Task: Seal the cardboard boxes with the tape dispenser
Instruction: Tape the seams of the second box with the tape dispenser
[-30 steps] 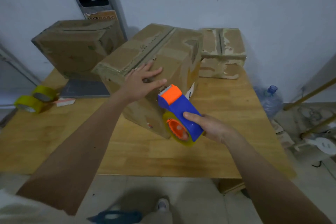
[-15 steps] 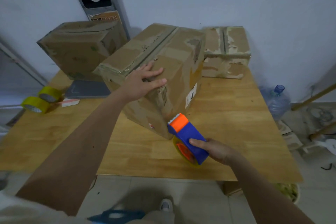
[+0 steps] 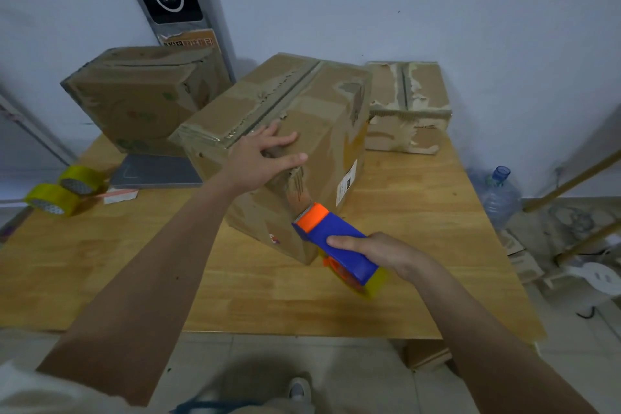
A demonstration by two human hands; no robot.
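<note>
While three boxes [image 3: 279, 131] wait, one dispenser [image 3: 336, 242] tapes.

The tape dispenser [image 3: 336, 245] is blue with an orange head; 3 brown cardboard boxes [image 3: 302, 118] sit on a tan wooden table [image 3: 420, 245] beside 2 yellow tape rolls [image 3: 65, 190].

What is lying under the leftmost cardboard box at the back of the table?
A flat grey slab lies under the leftmost cardboard box, its front part sticking out over the table. How far it runs beneath is covered by the box, and what it is cannot be told.
</note>
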